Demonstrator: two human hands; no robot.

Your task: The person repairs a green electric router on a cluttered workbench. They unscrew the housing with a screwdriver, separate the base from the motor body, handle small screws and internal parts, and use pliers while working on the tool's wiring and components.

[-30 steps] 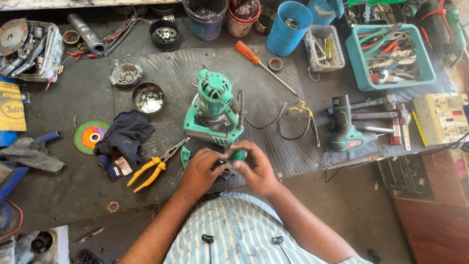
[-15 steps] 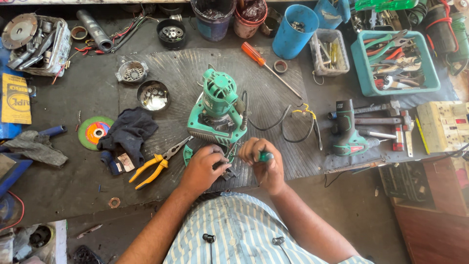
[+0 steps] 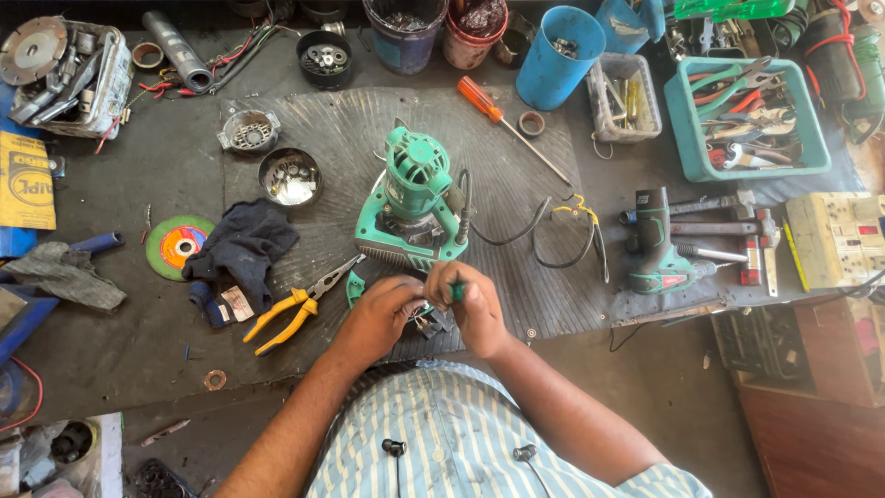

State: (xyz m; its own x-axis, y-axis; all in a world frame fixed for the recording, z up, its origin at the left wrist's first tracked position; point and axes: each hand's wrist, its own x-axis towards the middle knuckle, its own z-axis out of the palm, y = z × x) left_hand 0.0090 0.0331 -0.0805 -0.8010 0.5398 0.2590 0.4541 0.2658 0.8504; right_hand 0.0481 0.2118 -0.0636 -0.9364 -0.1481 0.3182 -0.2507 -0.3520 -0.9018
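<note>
Cluttered dark counter (image 3: 138, 175): near its front edge, left hand (image 3: 378, 318) has closed back onto the small metal part (image 3: 431, 320), right hand (image 3: 472, 304) clamping a green-handled screwdriver (image 3: 455, 291).

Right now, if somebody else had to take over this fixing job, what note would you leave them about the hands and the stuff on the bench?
Left hand: closed around a small part at the bench's near edge; the part is mostly hidden.
Right hand: grips a small green-handled tool, tip down at that part.
Green power tool: stands just beyond the hands on the ribbed mat, its cable trailing right.
Yellow pliers lie left of the left hand; orange screwdriver lies on the mat farther back.
Done: the small part is off the tool and in hand.
Left: work on it is unfinished; how far along cannot be told.
</note>
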